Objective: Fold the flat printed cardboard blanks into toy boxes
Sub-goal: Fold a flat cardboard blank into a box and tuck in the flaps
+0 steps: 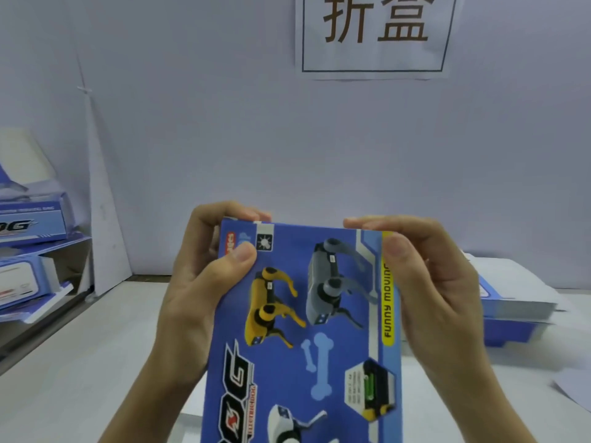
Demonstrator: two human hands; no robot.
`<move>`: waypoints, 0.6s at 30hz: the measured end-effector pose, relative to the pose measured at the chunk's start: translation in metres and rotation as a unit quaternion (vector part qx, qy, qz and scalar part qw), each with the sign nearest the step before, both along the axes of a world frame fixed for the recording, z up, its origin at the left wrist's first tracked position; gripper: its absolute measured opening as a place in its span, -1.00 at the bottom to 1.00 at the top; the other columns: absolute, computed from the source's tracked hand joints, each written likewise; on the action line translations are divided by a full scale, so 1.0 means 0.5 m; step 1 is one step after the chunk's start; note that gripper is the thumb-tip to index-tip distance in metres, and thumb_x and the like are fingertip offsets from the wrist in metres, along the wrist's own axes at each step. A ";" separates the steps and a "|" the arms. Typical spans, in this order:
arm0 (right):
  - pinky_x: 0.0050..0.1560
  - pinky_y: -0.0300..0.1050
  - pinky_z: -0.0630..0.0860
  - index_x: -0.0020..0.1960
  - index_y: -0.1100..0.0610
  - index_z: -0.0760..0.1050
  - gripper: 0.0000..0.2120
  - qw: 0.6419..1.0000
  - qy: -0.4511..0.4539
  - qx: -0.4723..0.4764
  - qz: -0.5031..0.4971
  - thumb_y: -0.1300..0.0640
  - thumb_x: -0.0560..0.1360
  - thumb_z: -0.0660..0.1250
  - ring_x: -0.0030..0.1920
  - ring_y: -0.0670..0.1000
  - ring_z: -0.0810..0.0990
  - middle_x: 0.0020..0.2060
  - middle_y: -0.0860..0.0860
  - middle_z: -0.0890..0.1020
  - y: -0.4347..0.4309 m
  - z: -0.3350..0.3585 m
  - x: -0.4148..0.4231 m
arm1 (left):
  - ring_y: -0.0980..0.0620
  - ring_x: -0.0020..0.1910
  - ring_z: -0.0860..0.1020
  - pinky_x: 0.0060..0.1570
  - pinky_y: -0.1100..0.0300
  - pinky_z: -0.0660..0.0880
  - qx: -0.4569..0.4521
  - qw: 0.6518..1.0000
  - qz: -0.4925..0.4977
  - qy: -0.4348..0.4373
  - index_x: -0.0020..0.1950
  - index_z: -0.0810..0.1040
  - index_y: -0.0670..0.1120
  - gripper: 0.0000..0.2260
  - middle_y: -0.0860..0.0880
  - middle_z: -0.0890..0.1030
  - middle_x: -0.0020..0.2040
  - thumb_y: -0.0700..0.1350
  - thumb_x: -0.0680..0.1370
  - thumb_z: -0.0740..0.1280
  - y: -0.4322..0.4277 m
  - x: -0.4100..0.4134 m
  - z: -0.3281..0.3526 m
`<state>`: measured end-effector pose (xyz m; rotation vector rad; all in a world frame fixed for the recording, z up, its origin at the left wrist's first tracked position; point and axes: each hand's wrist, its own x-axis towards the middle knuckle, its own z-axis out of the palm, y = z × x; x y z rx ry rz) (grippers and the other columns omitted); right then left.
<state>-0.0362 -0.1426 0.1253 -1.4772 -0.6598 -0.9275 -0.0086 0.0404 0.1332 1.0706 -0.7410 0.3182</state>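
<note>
Left hand point(198, 282): grips the upper left corner of the blank. The thumb point(240, 255) presses on the printed face and the fingers point(249, 214) curl over the top edge.

Right hand point(428, 282): grips the upper right corner. The thumb lies on the yellow side strip, and the fingers hook over the top edge.

Blue printed cardboard blank point(307, 330): held in the air between both hands, above the counter, printed face to the camera. It shows a yellow robot dog, a grey robot dog, pale bones, large "DOG" lettering and a yellow strip reading "FUNNY MOVING". The lower end runs out of frame. Whether it is flat or already opened into a sleeve cannot be told.

Counter point(80, 362): white, below the hands.

Stack of flat blanks point(511, 311): on the counter, right of the right hand, partly hidden by it.

Folded toy boxes point(32, 219): piled at far left, same blue print.

Wall point(224, 123): pale, behind the counter.

Paper sign point(374, 33): on the wall, with two large characters in a frame.
</note>
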 end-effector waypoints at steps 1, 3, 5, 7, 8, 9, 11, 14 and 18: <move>0.00 0.19 0.55 -0.02 -0.11 0.58 -0.86 1.000 -0.001 -0.001 -0.007 -0.09 0.54 0.27 -0.02 0.10 0.65 -0.03 0.02 0.69 0.000 0.000 0.000 | 0.04 -0.24 0.66 -0.34 0.22 0.58 -0.006 1.000 -0.002 0.003 -0.09 0.52 0.00 -0.87 0.03 0.65 -0.05 -0.19 0.42 0.27 -0.003 -0.003 -0.003; 0.08 0.08 0.55 -0.05 -0.06 0.58 -0.85 1.000 0.004 0.006 -0.014 0.01 0.54 0.23 0.01 0.08 0.65 0.03 -0.01 0.69 -0.001 0.000 0.001 | 0.03 -0.26 0.66 -0.35 0.20 0.58 -0.013 1.000 0.001 0.004 -0.14 0.55 0.03 -0.91 0.03 0.63 -0.06 -0.13 0.40 0.31 -0.011 -0.010 -0.008; 0.03 -0.02 0.54 -0.04 -0.04 0.57 -0.83 1.000 0.008 0.003 -0.021 0.02 0.54 0.20 -0.12 0.17 0.62 0.07 -0.03 0.68 -0.002 0.000 0.001 | 0.05 -0.28 0.65 -0.36 0.22 0.57 -0.027 1.000 0.005 0.005 -0.16 0.55 0.04 -0.92 0.05 0.63 -0.09 -0.12 0.40 0.31 -0.016 -0.012 -0.011; 0.05 0.02 0.55 -0.03 -0.05 0.57 -0.81 0.999 0.015 -0.001 -0.029 0.00 0.54 0.18 -0.12 0.23 0.60 0.10 -0.06 0.67 -0.003 -0.003 0.001 | 0.08 -0.29 0.64 -0.36 0.26 0.57 -0.028 1.000 0.014 -0.004 -0.18 0.56 0.05 -0.92 0.06 0.63 -0.12 -0.13 0.41 0.31 -0.018 -0.013 -0.012; 0.04 0.10 0.55 -0.04 -0.06 0.57 -0.81 0.999 0.019 -0.003 -0.032 -0.02 0.54 0.18 -0.12 0.30 0.57 0.11 -0.06 0.66 -0.004 -0.004 0.000 | 0.10 -0.29 0.64 -0.36 0.27 0.56 -0.024 1.000 0.019 -0.007 -0.19 0.55 0.05 -0.91 0.07 0.62 -0.14 -0.14 0.42 0.30 -0.019 -0.013 -0.013; 0.00 0.15 0.53 -0.05 -0.07 0.56 -0.82 0.999 0.021 -0.007 -0.035 -0.04 0.54 0.18 -0.11 0.40 0.52 0.11 -0.07 0.66 -0.006 -0.003 -0.002 | 0.10 -0.30 0.63 -0.37 0.27 0.56 -0.023 1.000 0.018 -0.008 -0.20 0.55 0.05 -0.91 0.07 0.62 -0.15 -0.13 0.42 0.30 -0.020 -0.013 -0.015; -0.01 0.19 0.52 -0.06 -0.06 0.55 -0.82 0.999 0.023 -0.010 -0.037 -0.06 0.54 0.19 -0.11 0.47 0.48 0.12 -0.07 0.66 -0.007 0.000 -0.003 | 0.10 -0.30 0.63 -0.37 0.26 0.56 -0.025 1.000 0.011 -0.006 -0.20 0.56 0.06 -0.95 0.08 0.62 -0.16 -0.10 0.39 0.33 -0.023 -0.011 -0.017; 0.21 0.00 0.50 0.01 0.00 0.56 -0.79 1.000 0.028 -0.005 -0.011 -0.02 0.53 0.18 0.15 0.12 0.59 0.19 -0.03 0.62 -0.005 0.003 0.001 | 0.10 -0.27 0.64 -0.34 0.27 0.57 -0.030 0.999 0.010 -0.007 -0.18 0.57 0.09 -0.93 0.09 0.63 -0.15 -0.09 0.40 0.34 -0.025 -0.002 -0.020; 0.04 -0.57 0.38 0.42 -0.23 0.27 -0.38 0.977 0.196 -0.080 0.037 -0.25 0.37 0.26 0.23 -0.45 0.40 0.31 -0.35 0.43 -0.031 -0.004 0.013 | 0.13 -0.30 0.59 -0.32 0.27 0.55 -0.108 0.987 0.117 -0.018 -0.17 0.56 0.19 -0.82 0.13 0.60 -0.19 -0.12 0.50 0.31 -0.028 0.020 -0.031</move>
